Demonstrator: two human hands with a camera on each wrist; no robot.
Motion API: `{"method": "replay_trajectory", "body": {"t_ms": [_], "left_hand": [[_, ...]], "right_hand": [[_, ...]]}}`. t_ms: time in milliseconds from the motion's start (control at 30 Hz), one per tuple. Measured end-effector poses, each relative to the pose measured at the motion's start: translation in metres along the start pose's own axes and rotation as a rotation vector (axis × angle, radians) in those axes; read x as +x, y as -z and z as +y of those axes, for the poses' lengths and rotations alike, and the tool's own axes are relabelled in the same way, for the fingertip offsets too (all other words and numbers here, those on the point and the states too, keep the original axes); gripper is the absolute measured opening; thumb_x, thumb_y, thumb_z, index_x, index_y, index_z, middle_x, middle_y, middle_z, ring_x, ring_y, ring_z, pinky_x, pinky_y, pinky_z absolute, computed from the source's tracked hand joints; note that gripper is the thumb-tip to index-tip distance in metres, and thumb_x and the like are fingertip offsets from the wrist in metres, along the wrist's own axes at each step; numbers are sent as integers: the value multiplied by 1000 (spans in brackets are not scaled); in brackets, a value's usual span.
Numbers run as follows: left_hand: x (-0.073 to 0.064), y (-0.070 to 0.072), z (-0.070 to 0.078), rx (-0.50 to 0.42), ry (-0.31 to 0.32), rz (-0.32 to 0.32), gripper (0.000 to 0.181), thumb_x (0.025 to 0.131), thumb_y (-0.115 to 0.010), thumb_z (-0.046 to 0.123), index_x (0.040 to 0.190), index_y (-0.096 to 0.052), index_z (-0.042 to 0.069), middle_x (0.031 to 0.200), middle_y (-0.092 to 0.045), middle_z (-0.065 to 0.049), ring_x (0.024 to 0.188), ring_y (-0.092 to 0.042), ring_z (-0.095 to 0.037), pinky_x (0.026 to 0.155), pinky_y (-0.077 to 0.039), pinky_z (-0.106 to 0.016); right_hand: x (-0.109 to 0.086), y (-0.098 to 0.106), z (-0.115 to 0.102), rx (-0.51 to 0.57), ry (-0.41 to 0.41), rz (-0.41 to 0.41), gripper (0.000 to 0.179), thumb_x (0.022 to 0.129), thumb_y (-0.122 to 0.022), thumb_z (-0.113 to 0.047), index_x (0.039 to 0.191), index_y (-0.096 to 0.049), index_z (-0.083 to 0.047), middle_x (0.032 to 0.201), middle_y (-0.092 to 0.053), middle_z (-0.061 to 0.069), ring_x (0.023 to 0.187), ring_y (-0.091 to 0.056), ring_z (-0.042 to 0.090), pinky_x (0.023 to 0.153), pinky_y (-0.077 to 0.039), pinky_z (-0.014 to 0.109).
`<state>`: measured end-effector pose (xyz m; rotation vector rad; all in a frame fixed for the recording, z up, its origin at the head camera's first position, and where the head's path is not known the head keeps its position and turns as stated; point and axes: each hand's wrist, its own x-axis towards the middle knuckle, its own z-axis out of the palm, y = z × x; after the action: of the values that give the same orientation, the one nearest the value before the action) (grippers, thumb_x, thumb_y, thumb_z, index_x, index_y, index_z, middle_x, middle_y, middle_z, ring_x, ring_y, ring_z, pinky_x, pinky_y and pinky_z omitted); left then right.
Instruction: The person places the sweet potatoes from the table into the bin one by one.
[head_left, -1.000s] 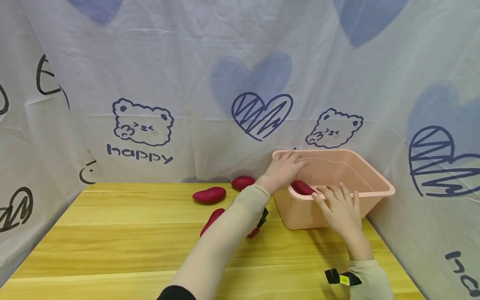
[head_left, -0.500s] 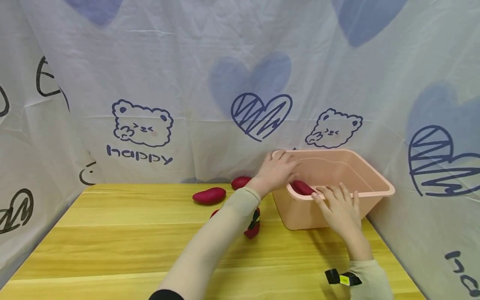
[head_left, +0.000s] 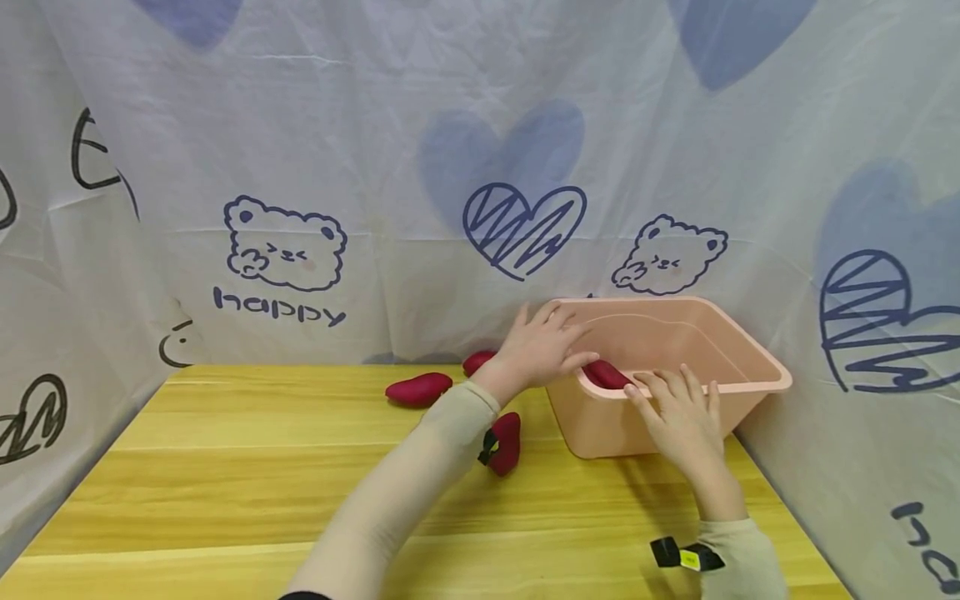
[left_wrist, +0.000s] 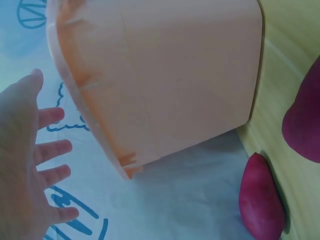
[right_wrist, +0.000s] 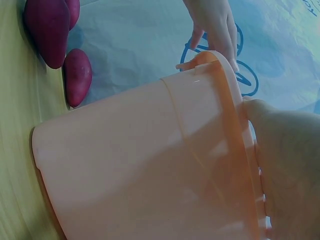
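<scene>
In the head view my left hand (head_left: pixel 536 346), fingers spread and holding nothing, hovers beside the left rim of the pink plastic bin (head_left: pixel 615 429). The left wrist view shows this hand (left_wrist: pixel 22 165) apart from the rim. My right hand (head_left: pixel 682 421) rests on the bin's front rim with its fingers extended over the edge. Inside the bin lies a dark red sweet potato (head_left: pixel 606 375). Another sweet potato (head_left: pixel 504 444) is on the table left of the bin, partly behind the left wrist camera (head_left: pixel 489 447).
Farther back on the wooden table (head_left: pixel 225 467) lie an elongated sweet potato (head_left: pixel 418 390) and one (head_left: pixel 478 361) partly covered by the left hand. A printed cloth (head_left: pixel 390 167) hangs behind the table, and the bin stands near its right side.
My left hand has drawn back leftward from over the bin's left rim, its fingers spreading. The left forearm now covers a sweet potato seen earlier. The right hand has stayed put.
</scene>
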<state>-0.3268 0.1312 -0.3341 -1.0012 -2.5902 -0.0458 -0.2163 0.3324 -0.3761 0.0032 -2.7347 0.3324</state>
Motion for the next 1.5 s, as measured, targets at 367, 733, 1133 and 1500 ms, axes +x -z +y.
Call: {"method": "replay_trajectory", "body": {"t_ms": [367, 733, 1133, 1500], "left_hand": [[-28, 10, -4, 2, -13, 31, 59, 85, -20, 68, 136, -30, 39, 144, -31, 6, 135, -22, -20, 105, -16, -59], [-57, 18, -10, 6, -9, 64, 64, 83, -18, 71, 137, -29, 39, 142, -33, 3, 135, -22, -23, 104, -19, -59], [-93, 9, -19, -27, 70, 4, 64, 82, -19, 71, 136, -30, 39, 145, -29, 3, 136, -20, -23, 103, -19, -60], [-125, -10, -23, -111, 194, -78, 64, 81, -23, 72, 136, -29, 41, 144, -30, 1, 136, -17, -26, 102, -15, -64]], "right_hand": [[-1, 1, -2, 9, -7, 1, 58, 91, -26, -58, 127, -47, -18, 135, -40, 14, 133, -14, 41, 102, 6, 63], [1, 2, 0, 0, 0, 15, 58, 90, -26, -58, 127, -47, -18, 134, -40, 14, 132, -16, 41, 102, 5, 63], [-1, 3, 0, 12, -11, -2, 58, 91, -26, -58, 127, -47, -19, 135, -39, 13, 133, -13, 41, 102, 7, 63], [-1, 1, -2, 13, -4, 1, 58, 91, -26, -58, 126, -48, -17, 134, -40, 14, 132, -15, 41, 103, 7, 63]]}}
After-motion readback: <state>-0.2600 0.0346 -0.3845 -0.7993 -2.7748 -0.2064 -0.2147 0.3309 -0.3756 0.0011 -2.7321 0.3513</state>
